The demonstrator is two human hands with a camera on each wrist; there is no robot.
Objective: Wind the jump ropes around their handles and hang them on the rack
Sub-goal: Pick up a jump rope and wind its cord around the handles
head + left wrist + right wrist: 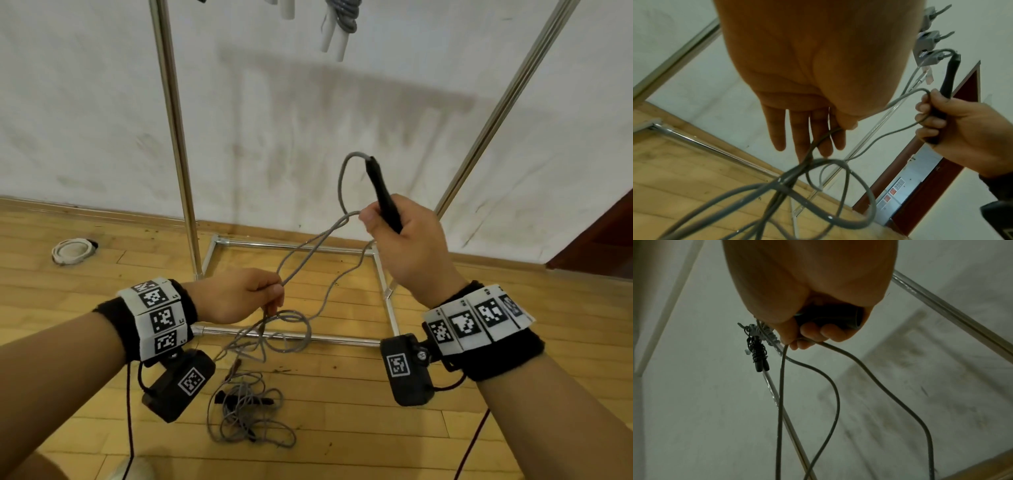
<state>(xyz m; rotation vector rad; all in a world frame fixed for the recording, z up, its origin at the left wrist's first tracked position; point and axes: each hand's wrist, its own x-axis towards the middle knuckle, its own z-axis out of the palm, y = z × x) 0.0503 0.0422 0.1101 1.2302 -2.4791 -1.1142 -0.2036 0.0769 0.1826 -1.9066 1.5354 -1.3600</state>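
Note:
A grey jump rope (310, 253) runs between my hands in front of the metal rack (178, 144). My right hand (380, 219) grips its black handle (382, 192), which points up and away, and a loop of rope passes under the fingers (812, 335). Lower left, my left hand (274, 291) pinches the rope between thumb and fingers (838, 129). Below it, slack loops (838, 178) hang toward the floor. The rope's second handle cannot be made out. A second grey rope (246, 411) with dark handles lies tangled on the floor near me.
Wound ropes with white handles (337, 31) hang from the rack's top. A wound rope with black handles (758, 353) hangs there too. The rack's base frame (298, 337) lies on the wooden floor. A white round object (73, 251) sits by the wall, left.

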